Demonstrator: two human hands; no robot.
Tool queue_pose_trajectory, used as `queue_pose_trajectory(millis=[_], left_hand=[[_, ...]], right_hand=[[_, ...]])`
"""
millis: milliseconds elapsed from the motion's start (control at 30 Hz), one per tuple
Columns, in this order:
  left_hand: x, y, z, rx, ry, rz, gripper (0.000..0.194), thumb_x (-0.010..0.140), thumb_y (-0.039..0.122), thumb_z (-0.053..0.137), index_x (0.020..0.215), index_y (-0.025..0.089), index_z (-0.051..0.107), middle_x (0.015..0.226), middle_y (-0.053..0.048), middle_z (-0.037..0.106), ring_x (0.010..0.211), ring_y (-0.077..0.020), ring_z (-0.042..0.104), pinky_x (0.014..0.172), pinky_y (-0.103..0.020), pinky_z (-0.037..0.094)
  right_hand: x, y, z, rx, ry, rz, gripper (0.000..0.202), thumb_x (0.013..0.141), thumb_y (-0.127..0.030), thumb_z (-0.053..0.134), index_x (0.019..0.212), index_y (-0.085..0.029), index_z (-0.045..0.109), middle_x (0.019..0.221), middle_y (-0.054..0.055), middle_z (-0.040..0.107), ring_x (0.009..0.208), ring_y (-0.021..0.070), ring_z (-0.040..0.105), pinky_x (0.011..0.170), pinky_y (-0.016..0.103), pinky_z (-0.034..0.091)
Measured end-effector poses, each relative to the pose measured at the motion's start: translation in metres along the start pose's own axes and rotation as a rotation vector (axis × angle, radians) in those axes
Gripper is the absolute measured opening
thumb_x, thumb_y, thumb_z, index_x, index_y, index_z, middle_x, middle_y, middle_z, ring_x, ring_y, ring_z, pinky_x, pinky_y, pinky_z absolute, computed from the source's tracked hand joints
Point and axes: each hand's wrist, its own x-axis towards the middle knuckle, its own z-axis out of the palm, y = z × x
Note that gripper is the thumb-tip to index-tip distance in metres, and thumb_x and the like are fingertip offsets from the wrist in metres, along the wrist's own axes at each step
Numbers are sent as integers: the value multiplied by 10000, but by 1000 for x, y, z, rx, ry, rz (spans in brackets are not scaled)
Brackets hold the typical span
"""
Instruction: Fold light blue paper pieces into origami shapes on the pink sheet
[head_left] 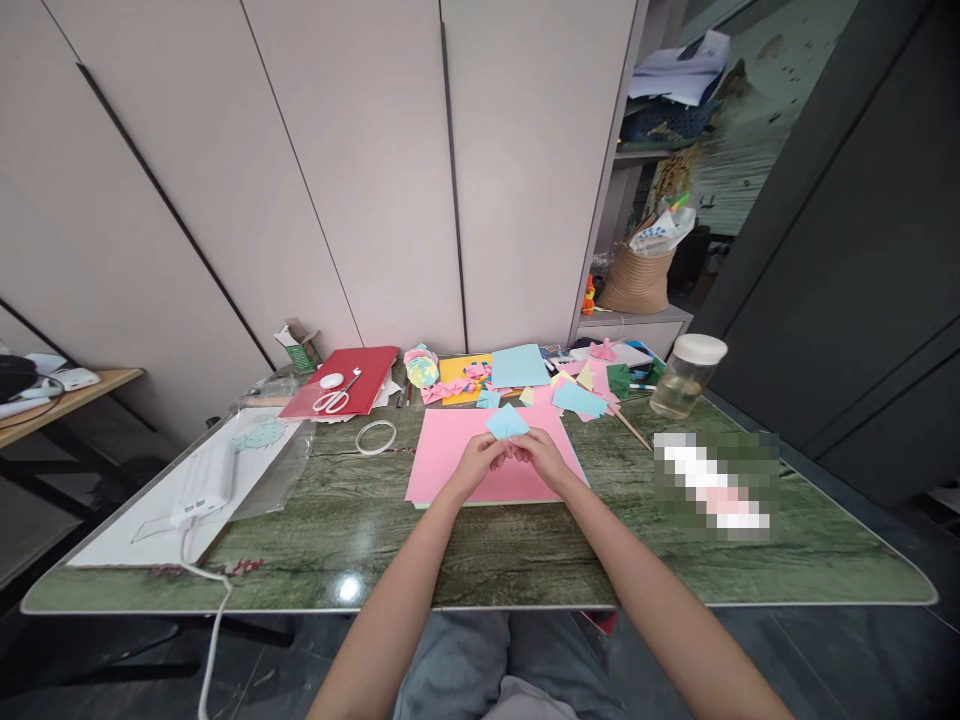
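A small light blue paper piece [508, 423] is held up between both hands over a stack of pink paper sheets [439, 452]. My left hand [481, 460] has its fingers closed on the lower left edge of the blue piece. On its right side, my right hand [541, 454] pinches the same piece, and the fingertips of both hands meet below it. Just behind the pink stack lie another small blue paper [488, 399], a larger blue sheet [520, 366] and cut paper pieces [579, 400].
Scissors [337, 396] rest on a red folder [367, 372] at the back left, near a tape ring [376, 437]. A power bank [204, 482] with a cable lies on the left. A lidded jar [686, 378] stands at the right, near a stick [631, 427].
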Motion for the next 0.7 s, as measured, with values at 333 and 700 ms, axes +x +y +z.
queue_pose_trajectory(millis=[333, 700], left_hand=[[-1, 6, -1, 5, -11, 24, 305, 738, 404, 445, 645, 123, 516, 472, 38, 388, 456, -63, 334, 458, -200, 256], [-3, -6, 12, 72, -123, 7, 406, 761, 457, 387, 587, 120, 531, 477, 17, 425, 462, -76, 387, 477, -206, 296]], right_hand=[[0, 1, 1, -10, 63, 1, 285, 692, -369, 493, 499, -160, 475, 459, -25, 443, 447, 93, 403, 466, 236, 304], [47, -16, -23, -214, 168, 18, 275, 696, -402, 443, 531, -182, 443, 438, -35, 426, 408, 88, 370, 431, 231, 298]])
